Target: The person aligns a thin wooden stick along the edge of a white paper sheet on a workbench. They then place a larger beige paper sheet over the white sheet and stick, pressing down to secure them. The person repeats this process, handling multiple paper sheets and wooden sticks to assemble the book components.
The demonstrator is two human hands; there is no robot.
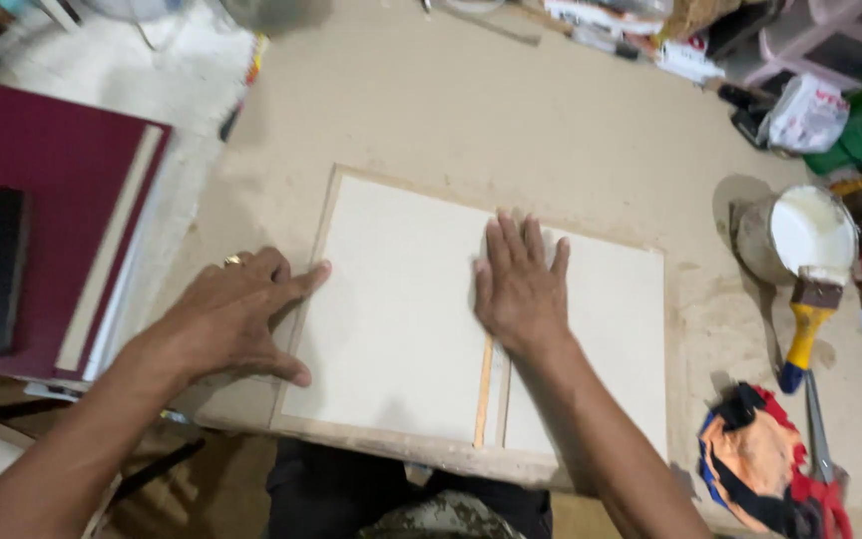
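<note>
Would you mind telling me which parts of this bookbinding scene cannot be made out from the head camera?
- The narrow spine strip: its upper end is hidden under the right hand.
- The left board's left edge: partly covered by the left hand.
- The scissors: handles cut off by the bottom edge.
- The brush: bristles rest on the glue pot, blocking part of its contents.
- Items along the top edge: blurred and cropped.

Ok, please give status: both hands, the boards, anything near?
Left hand flat on left board edge, fingers spread. Right hand flat across the gap onto right board. Glue tub and brush at right, apart.
</note>
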